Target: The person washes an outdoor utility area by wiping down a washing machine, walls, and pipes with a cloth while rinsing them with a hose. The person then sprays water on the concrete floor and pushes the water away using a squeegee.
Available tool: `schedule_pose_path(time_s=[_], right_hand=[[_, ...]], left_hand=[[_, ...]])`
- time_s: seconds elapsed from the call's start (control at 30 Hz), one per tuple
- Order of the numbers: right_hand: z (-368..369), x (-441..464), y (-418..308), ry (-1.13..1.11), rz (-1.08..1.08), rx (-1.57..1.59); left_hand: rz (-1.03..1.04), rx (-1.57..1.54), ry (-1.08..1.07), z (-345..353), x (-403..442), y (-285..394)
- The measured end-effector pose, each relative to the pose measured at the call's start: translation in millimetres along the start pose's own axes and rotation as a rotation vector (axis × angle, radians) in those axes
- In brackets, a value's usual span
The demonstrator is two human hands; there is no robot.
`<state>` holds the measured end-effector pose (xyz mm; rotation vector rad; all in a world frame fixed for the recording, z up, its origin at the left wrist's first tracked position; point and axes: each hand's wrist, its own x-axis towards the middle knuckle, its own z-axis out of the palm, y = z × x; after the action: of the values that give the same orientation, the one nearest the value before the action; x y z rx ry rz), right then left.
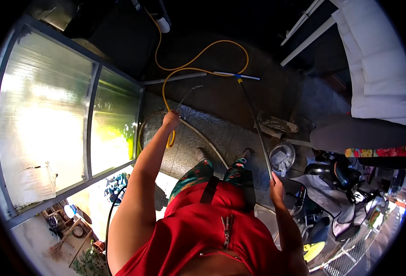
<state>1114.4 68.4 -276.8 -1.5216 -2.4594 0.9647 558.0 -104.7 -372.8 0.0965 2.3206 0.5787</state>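
My left hand (170, 120) is closed around a yellow-orange garden hose (164, 90), and a thin stream of water (185, 95) arcs forward from beside it. From the hand the hose loops across the dark floor ahead, with a short bend hanging below my fist. My right hand (277, 189) grips the upper end of a long-handled floor squeegee (258, 124). Its pole slants away to a wide blade (253, 77) with a blue and yellow joint, lying on the floor near the hose loop.
The paved floor (189, 124) looks wet. A paler hose (207, 139) runs by my feet. Framed translucent panels (46, 106) stand at left. At right are a metal basin (282, 158), wooden blocks (278, 124), an ironing board (359, 133), white cloth (375, 60) and a motorbike-like shape (336, 175).
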Motion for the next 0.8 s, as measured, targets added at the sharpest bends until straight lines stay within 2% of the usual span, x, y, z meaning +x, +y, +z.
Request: schedule_pose_path(time_s=[0.03,0.17,0.2,0.23,0.33,0.4,0.47,0.5,0.53,0.57,0.63,0.7,0.77,0.8], right_hand=[[16.7,11.2,-7.5,-0.138,0.199,0.100],[72.7,38.4,-31.8,-0.294,0.402,0.435],[64.1,42.7,-60.3,-0.338,0.466,0.545],[67.2,46.6,-69.1,-0.346,0.441,0.540],[77.6,51.2,-68.1,-0.329,0.283,0.501],[80.4,50.5,-58.8,-0.310,0.165,0.461],[78.3,49.4,-48.8,-0.293,0.069,0.419],[69.2,46.5,-51.8,-0.291,0.110,0.378],[64.7,45.3,-50.3,-0.253,0.016,0.341],[60.3,42.7,-41.0,-0.212,-0.077,0.305],[52.5,37.3,-33.7,-0.182,-0.132,0.291],[43.4,28.0,-29.3,-0.209,-0.052,0.337],[43.4,23.2,-24.2,-0.134,-0.166,0.334],[41.0,20.3,-20.8,-0.169,-0.135,0.349]], left_hand=[[-0.013,-0.021,0.025,-10.3,5.2,4.9],[-0.046,-0.135,0.052,-75.6,5.4,49.5],[-0.055,-0.160,0.062,-87.3,39.5,45.1],[-0.058,-0.184,0.074,-96.4,68.5,37.7],[-0.141,-0.442,-0.044,-147.6,69.6,55.5],[-0.052,-0.563,-0.146,-171.5,72.4,50.6],[-0.049,-0.693,-0.127,-195.0,76.2,37.0],[-0.095,-0.762,-0.061,-196.3,88.5,18.5],[-0.142,-0.831,0.002,-196.5,97.5,1.9],[-0.170,-0.818,0.051,-197.1,99.4,-12.4],[-0.229,-0.786,0.143,-189.3,92.1,-45.2],[-0.293,-0.683,0.233,-179.3,68.4,-60.5],[-0.362,-0.511,0.319,-165.3,48.0,-67.9],[-0.313,-0.479,0.397,-164.0,43.5,-68.1]])
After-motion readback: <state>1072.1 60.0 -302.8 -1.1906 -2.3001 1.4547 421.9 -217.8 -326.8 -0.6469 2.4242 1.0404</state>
